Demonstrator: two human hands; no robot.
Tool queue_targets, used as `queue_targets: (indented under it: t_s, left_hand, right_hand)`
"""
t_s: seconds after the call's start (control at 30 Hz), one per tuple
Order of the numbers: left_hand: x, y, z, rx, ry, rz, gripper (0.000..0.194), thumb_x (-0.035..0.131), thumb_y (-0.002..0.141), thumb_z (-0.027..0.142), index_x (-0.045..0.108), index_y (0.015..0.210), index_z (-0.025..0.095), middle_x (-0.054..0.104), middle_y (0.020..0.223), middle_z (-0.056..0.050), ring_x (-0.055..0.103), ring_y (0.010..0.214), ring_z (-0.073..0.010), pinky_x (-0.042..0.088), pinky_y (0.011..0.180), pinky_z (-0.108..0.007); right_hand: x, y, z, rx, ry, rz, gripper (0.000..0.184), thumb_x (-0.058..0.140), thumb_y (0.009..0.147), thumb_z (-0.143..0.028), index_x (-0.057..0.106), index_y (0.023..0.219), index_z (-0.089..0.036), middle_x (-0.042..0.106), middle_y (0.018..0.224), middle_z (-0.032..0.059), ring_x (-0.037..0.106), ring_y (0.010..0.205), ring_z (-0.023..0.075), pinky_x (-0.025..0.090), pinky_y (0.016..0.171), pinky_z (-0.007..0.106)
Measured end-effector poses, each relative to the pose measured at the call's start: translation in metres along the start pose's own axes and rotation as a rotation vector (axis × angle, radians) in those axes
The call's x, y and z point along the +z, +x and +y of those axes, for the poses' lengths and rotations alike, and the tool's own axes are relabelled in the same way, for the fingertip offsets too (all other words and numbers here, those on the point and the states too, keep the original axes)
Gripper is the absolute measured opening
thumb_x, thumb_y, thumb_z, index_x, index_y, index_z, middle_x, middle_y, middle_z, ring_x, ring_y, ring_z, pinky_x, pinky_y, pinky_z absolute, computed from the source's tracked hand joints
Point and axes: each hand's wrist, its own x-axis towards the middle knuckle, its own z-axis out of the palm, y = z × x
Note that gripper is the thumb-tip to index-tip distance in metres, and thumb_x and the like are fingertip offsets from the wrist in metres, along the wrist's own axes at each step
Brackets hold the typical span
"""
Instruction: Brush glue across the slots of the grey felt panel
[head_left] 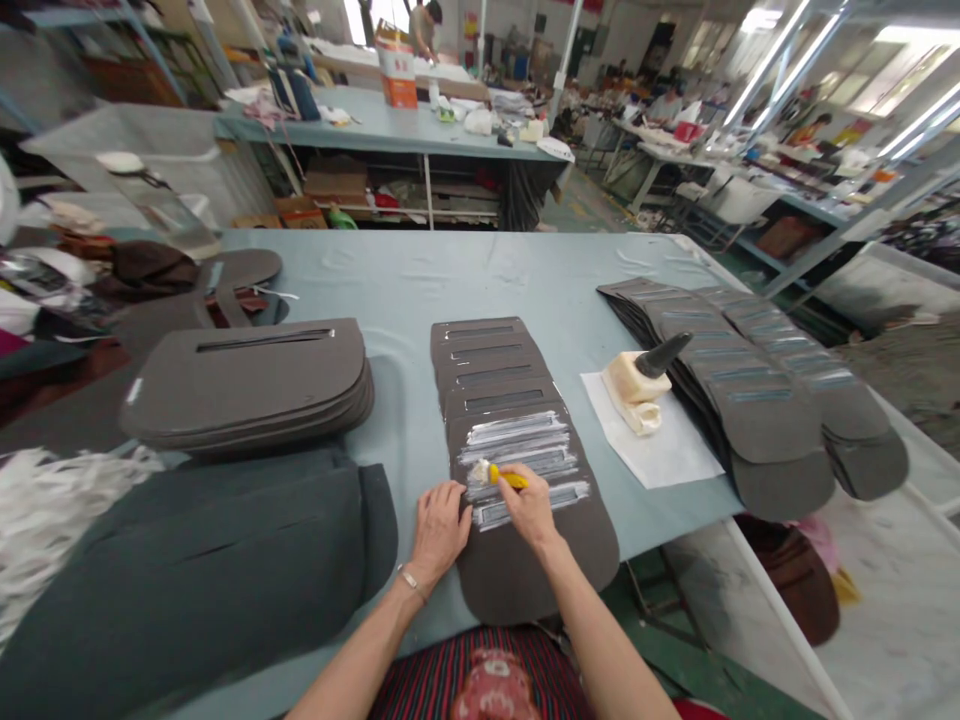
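A row of overlapping dark grey panels [536, 570] with rounded ends and slots lies in front of me. Shiny white streaks, which look like glue, cover the slot areas of the nearer ones. My right hand [529, 505] is closed around a yellow-handled brush [493, 474], its whitish tip against the streaked surface. My left hand [441, 525] rests open at the panels' left edge, fingers lying flat and pointing forward. To the right, a cream-coloured container [630, 380] with a dark conical spout sits on a white sheet [675, 455].
A stack of grey panels [255, 385] stands at left, behind folded dark fabric [225, 560]. More streaked panels [772, 410] overlap along the table's right side. A clear bottle [165, 205] stands back left. Beyond the table [480, 265], people work at other benches.
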Motion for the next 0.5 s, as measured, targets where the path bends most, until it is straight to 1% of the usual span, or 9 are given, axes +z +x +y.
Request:
queue_targets:
  t_s: [0.03,0.07,0.17,0.2,0.23,0.3,0.37,0.43,0.5]
  left_hand:
    - [0.001,0.0,0.0,0.006,0.007,0.0,0.025,0.047,0.083,0.021,0.054,0.107,0.02,0.058,0.11,-0.01,0.051,0.106,-0.0244,0.036,0.094,-0.044]
    - [0.001,0.0,0.0,0.005,0.011,0.002,0.025,0.047,0.083,0.021,0.054,0.107,0.02,0.058,0.11,-0.011,0.051,0.107,-0.0247,0.036,0.094,-0.044]
    - [0.001,-0.003,0.002,-0.019,0.009,0.004,0.026,0.047,0.083,0.021,0.054,0.108,0.02,0.058,0.111,-0.011,0.05,0.108,-0.0253,0.036,0.094,-0.043]
    - [0.002,-0.003,0.003,-0.029,0.007,0.006,0.026,0.048,0.082,0.021,0.054,0.107,0.02,0.058,0.111,-0.011,0.05,0.108,-0.0254,0.036,0.094,-0.043]
    - [0.002,-0.004,0.004,-0.036,0.003,0.007,0.026,0.048,0.082,0.021,0.054,0.107,0.02,0.057,0.111,-0.011,0.05,0.108,-0.0256,0.036,0.094,-0.043]
    - [0.003,-0.003,0.004,-0.049,-0.007,0.012,0.026,0.048,0.082,0.021,0.054,0.107,0.02,0.057,0.111,-0.011,0.05,0.108,-0.0257,0.036,0.094,-0.044]
    - [0.004,-0.002,0.002,-0.063,-0.036,0.015,0.025,0.049,0.082,0.021,0.054,0.106,0.02,0.057,0.111,-0.01,0.05,0.108,-0.0251,0.036,0.094,-0.043]
    - [0.003,-0.002,-0.003,-0.088,-0.094,0.019,0.025,0.048,0.083,0.02,0.053,0.107,0.021,0.058,0.109,-0.008,0.051,0.106,-0.0235,0.038,0.092,-0.042]
    - [-0.001,-0.006,-0.007,-0.121,-0.151,0.036,0.025,0.045,0.085,0.021,0.051,0.109,0.022,0.058,0.108,-0.007,0.052,0.105,-0.0219,0.039,0.091,-0.04]
  right_hand:
    - [-0.012,0.002,0.011,0.037,-0.02,0.021,0.021,0.05,0.082,-0.033,0.065,0.087,-0.02,0.067,0.086,0.0045,0.06,0.079,0.0175,0.046,0.076,0.029]
    - [-0.028,0.004,0.024,0.081,-0.048,0.056,0.022,0.05,0.082,-0.035,0.065,0.086,-0.02,0.067,0.084,0.0042,0.06,0.077,0.0174,0.046,0.075,0.028]
    - [-0.082,0.012,0.066,0.2,-0.168,0.205,0.027,0.051,0.079,-0.04,0.065,0.084,-0.019,0.067,0.08,0.0041,0.059,0.071,0.0171,0.045,0.07,0.027]
    - [-0.095,0.014,0.076,0.223,-0.212,0.238,0.028,0.05,0.078,-0.041,0.065,0.084,-0.018,0.066,0.079,0.0041,0.058,0.069,0.017,0.044,0.068,0.027]
    - [-0.103,0.016,0.084,0.227,-0.256,0.255,0.03,0.049,0.078,-0.042,0.066,0.084,-0.018,0.066,0.078,0.0043,0.058,0.068,0.0169,0.043,0.067,0.027]
    - [-0.107,0.019,0.089,0.192,-0.339,0.251,0.031,0.047,0.079,-0.042,0.065,0.084,-0.018,0.066,0.077,0.0048,0.057,0.068,0.0169,0.042,0.069,0.028]
    - [-0.101,0.019,0.084,0.139,-0.393,0.249,0.031,0.044,0.081,-0.041,0.064,0.083,-0.017,0.065,0.079,0.0059,0.057,0.07,0.0172,0.042,0.071,0.028]
    - [-0.095,0.015,0.073,0.124,-0.397,0.265,0.031,0.044,0.082,-0.041,0.064,0.083,-0.017,0.065,0.08,0.0064,0.057,0.071,0.0174,0.041,0.071,0.028]
    - [-0.091,0.007,0.056,0.136,-0.348,0.281,0.03,0.046,0.083,-0.042,0.064,0.085,-0.017,0.065,0.081,0.0063,0.058,0.072,0.0178,0.042,0.071,0.028]
